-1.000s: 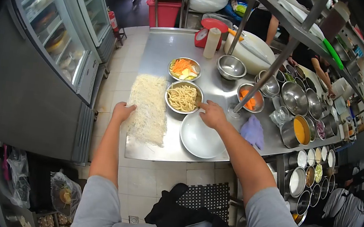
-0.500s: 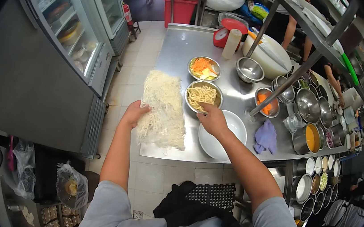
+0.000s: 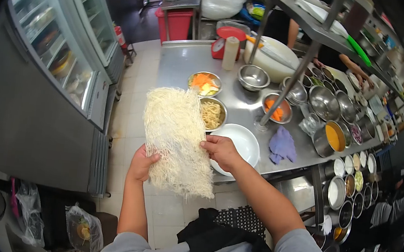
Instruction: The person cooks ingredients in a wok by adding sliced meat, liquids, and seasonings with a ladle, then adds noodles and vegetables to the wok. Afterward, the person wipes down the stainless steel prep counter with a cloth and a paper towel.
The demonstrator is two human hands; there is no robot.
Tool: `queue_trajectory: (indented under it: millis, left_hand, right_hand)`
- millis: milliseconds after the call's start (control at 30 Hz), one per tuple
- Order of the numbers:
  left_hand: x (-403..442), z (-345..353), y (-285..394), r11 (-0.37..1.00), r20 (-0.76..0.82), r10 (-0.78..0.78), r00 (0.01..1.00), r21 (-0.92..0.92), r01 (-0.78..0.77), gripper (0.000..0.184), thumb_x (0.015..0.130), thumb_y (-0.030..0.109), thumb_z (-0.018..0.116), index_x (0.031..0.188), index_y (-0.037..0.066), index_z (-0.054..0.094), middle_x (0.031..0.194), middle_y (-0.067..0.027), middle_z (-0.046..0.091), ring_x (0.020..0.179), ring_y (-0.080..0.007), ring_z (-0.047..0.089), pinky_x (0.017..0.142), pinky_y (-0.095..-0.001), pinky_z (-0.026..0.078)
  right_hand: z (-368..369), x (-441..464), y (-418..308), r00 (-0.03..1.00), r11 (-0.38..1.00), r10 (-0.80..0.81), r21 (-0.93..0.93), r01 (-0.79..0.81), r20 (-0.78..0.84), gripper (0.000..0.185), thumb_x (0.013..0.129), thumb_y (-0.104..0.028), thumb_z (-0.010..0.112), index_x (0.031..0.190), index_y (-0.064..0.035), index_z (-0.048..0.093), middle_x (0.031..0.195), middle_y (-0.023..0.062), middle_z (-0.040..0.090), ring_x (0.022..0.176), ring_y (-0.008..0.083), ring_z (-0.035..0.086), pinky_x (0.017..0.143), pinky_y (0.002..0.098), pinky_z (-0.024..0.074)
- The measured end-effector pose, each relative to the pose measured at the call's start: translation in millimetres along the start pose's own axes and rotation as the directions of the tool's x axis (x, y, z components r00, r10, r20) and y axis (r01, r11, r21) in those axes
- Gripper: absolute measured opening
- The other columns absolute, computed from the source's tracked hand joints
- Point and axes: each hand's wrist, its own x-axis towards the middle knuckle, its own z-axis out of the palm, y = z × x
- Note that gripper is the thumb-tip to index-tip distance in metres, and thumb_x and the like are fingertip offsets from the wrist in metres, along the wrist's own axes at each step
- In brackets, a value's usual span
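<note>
A flat rectangular slab of pale dried noodles (image 3: 175,138) is held up off the steel table's near left part. My left hand (image 3: 144,163) grips its lower left edge, thumb on top. At its right edge, my right hand (image 3: 221,152) pinches the slab between thumb and fingers. Behind the slab, partly covered by it, is a steel bowl of thick yellowish strips (image 3: 211,114). Beyond that stands a bowl of shredded carrot and other cut pieces (image 3: 205,83). A white bowl (image 3: 242,148) lies partly under my right hand.
On the steel table (image 3: 181,64) are an empty steel bowl (image 3: 253,77), a bottle (image 3: 230,53), a red scale (image 3: 218,48), a bowl of orange pieces (image 3: 276,109) and a purple cloth (image 3: 282,144). A shelf post (image 3: 292,81) rises at right. Another person's arms (image 3: 353,67) are at back right.
The noodle slab has risen off the table and come toward me in my left hand. My right hand has left the bowl of yellowish strips and taken hold of the slab's right edge.
</note>
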Motion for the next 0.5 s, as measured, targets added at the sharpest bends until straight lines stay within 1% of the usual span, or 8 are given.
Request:
queue_trajectory:
  millis: [33,133,167,233,267,333,400,500]
  left_hand:
    - [0,13,-4,1.0,0.021,-0.01,1.0,0.001,0.01,0.054,0.077,0.005,0.074,0.124,-0.002,0.048,0.115,-0.0115,0.062,0.102,-0.0222,0.063,0.086,-0.0359,0.052]
    - [6,56,-17,0.998,0.082,-0.039,0.996,0.044,0.036,0.056,0.074,0.007,0.077,0.123,-0.002,0.05,0.114,-0.011,0.063,0.1,-0.0221,0.063,0.086,-0.036,0.053]
    - [9,73,-23,0.995,0.115,-0.068,0.991,0.078,0.059,0.055,0.075,0.006,0.077,0.122,-0.001,0.05,0.114,-0.011,0.063,0.1,-0.0219,0.063,0.087,-0.036,0.052]
    - [15,108,-44,0.988,0.195,-0.118,0.974,0.119,0.095,0.054,0.075,0.006,0.077,0.122,-0.001,0.051,0.114,-0.0111,0.063,0.1,-0.0217,0.063,0.088,-0.0361,0.052]
    - [15,127,-57,0.979,0.234,-0.187,0.954,0.128,0.16,0.053,0.075,0.005,0.076,0.122,-0.001,0.051,0.114,-0.0111,0.063,0.101,-0.0216,0.063,0.089,-0.0361,0.051]
    - [15,168,-88,0.956,0.321,-0.286,0.903,0.158,0.247,0.052,0.076,0.004,0.075,0.122,-0.002,0.051,0.113,-0.0111,0.063,0.101,-0.0215,0.063,0.09,-0.0361,0.051]
    - [12,222,-128,0.906,0.437,-0.424,0.793,0.21,0.369,0.049,0.078,0.002,0.072,0.122,-0.002,0.051,0.114,-0.0113,0.063,0.102,-0.0217,0.062,0.091,-0.0362,0.05]
    - [-32,324,-189,0.848,0.578,-0.519,0.629,0.259,0.462,0.045,0.08,-0.001,0.067,0.121,-0.001,0.051,0.113,-0.0113,0.063,0.102,-0.0222,0.062,0.091,-0.0363,0.05]
  right_hand:
    - [-9,-11,-6,1.0,1.0,-0.013,-0.006,0.013,-0.024,0.027,0.088,-0.008,0.064,0.112,0.0038,0.062,0.098,0.0068,0.067,0.083,0.015,0.063,0.077,0.0287,0.0514]
    - [-47,-50,-11,0.991,0.998,-0.069,-0.02,0.067,-0.113,0.026,0.087,-0.009,0.065,0.11,0.0042,0.063,0.096,0.006,0.068,0.081,0.0143,0.063,0.075,0.0286,0.0517]
    - [-61,-68,-10,0.984,0.996,-0.087,-0.008,0.086,-0.153,0.026,0.086,-0.009,0.066,0.109,0.0031,0.064,0.093,0.0047,0.068,0.077,0.012,0.062,0.071,0.0265,0.0506]
    - [-96,-105,1,0.96,0.992,-0.122,-0.012,0.123,-0.252,0.026,0.085,-0.009,0.067,0.108,0.0031,0.065,0.092,0.0046,0.068,0.075,0.0114,0.06,0.069,0.0266,0.0493]
    - [-113,-128,8,0.94,0.991,-0.135,-0.021,0.135,-0.313,0.026,0.085,-0.009,0.067,0.108,0.003,0.065,0.091,0.0045,0.068,0.073,0.0109,0.059,0.066,0.0267,0.0479]
    - [-143,-185,15,0.898,0.988,-0.139,-0.002,0.152,-0.417,0.026,0.084,-0.009,0.068,0.107,0.0024,0.066,0.09,0.004,0.067,0.072,0.0102,0.057,0.066,0.0255,0.0466]
    - [-183,-248,36,0.839,0.975,-0.155,0.055,0.214,-0.521,0.025,0.084,-0.009,0.068,0.107,0.0016,0.066,0.089,0.0036,0.067,0.071,0.0101,0.057,0.066,0.0254,0.0465]
    - [-243,-354,90,0.696,0.941,-0.153,0.113,0.32,-0.701,0.024,0.084,-0.008,0.068,0.105,0.0023,0.066,0.088,0.0035,0.067,0.071,0.0103,0.058,0.066,0.0254,0.0464]
